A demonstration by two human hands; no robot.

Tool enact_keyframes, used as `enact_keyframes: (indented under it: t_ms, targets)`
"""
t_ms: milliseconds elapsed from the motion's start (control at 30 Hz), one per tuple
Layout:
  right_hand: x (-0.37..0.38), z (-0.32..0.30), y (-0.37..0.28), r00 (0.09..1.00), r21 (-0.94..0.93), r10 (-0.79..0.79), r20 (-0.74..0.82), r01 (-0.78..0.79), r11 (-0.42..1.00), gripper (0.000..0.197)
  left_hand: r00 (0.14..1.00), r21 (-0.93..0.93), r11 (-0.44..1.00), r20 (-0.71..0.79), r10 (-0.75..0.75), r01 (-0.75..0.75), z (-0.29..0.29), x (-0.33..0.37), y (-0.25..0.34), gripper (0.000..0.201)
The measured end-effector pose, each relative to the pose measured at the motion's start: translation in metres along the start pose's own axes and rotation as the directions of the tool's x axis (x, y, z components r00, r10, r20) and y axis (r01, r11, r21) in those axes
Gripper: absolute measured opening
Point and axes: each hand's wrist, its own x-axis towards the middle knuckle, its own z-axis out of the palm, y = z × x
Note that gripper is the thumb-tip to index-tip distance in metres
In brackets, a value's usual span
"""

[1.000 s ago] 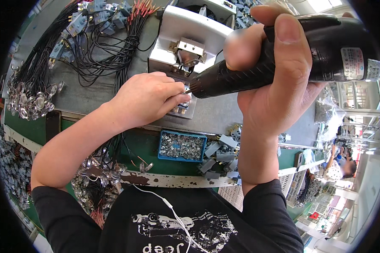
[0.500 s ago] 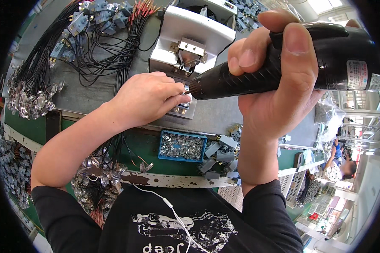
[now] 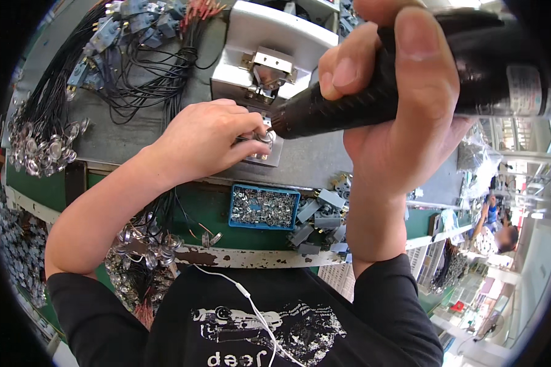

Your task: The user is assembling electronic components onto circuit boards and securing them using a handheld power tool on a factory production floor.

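Observation:
My right hand [image 3: 404, 104] is wrapped round a black electric screwdriver [image 3: 361, 104], which lies aslant with its narrow end pointing left and down. Its bit meets the small metal fixture [image 3: 270, 158] on the bench, right beside my left fingertips. With thumb and forefinger, my left hand [image 3: 211, 137] holds a small shiny round metal part [image 3: 264, 137] at that fixture. The fingers partly cover the part, so its full shape is hidden. Just behind stands a white machine [image 3: 275, 33] with a metal bracket [image 3: 272, 66] on its front.
A blue tray [image 3: 264, 207] of small metal pieces sits near the front edge, beside loose grey plug-like parts [image 3: 322, 214]. Bundled black cables [image 3: 144, 88] with grey connectors lie at the left. Round metal cable ends [image 3: 46, 144] hang there. Another person [image 3: 496, 235] is far right.
The screwdriver and my right hand have shifted slightly up and left. My left thumb and forefinger have spread a little, showing more of the round metal part.

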Motion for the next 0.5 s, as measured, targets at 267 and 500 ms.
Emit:
enact_keyframes:
  t_ms: [267, 500]
  targets:
    - [0.004, 0.003, 0.024, 0.982, 0.052, -0.174, -0.069, 0.177, 0.983, 0.026, 0.999, -0.078, 0.996, -0.017, -0.041, 0.039, 0.002, -0.001, 0.0, 0.021]
    - [0.009, 0.003, 0.026, 0.987, -0.036, -0.152, -0.046, 0.15, 0.988, 0.013, 0.998, -0.067, 0.996, -0.012, -0.06, 0.059, 0.001, 0.001, 0.003, 0.021]
